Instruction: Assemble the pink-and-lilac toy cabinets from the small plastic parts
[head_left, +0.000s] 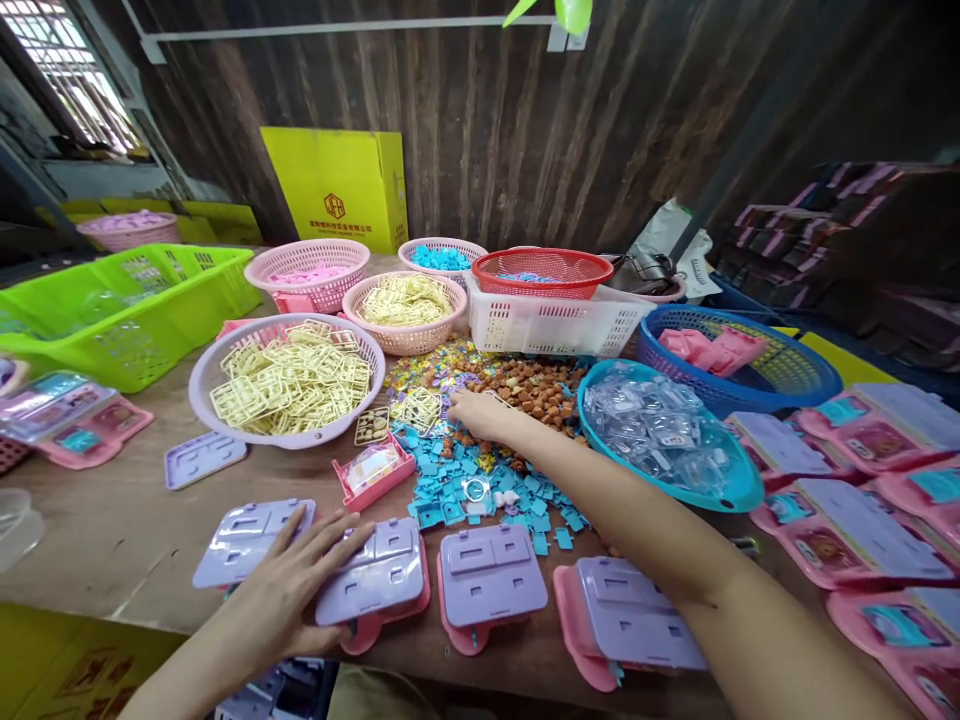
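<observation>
My left hand point(300, 585) lies with its fingers spread over two purple-topped toy cases, touching the nearer purple and pink case point(379, 570). Another purple lid point(244, 540) is partly under its fingertips. My right hand point(480, 415) reaches forward into the loose parts, between the yellow and purple pieces point(450, 375) and a heap of small brown figures point(540, 395); its fingertips are mostly hidden. Below it spread small blue plastic pieces point(450, 480). A pink tray point(375, 472) with a packet in it sits left of them. More purple-lidded cases point(491, 580) stand along the front edge.
A lilac basket point(199, 385) holds cream plastic frames. A teal basket point(739, 495) holds clear parts. Behind stand a red basket point(544, 270) on a white crate point(555, 330) and a blue basket point(817, 370). Stacked cases point(870, 530) fill the right; a green crate point(135, 340) stands left.
</observation>
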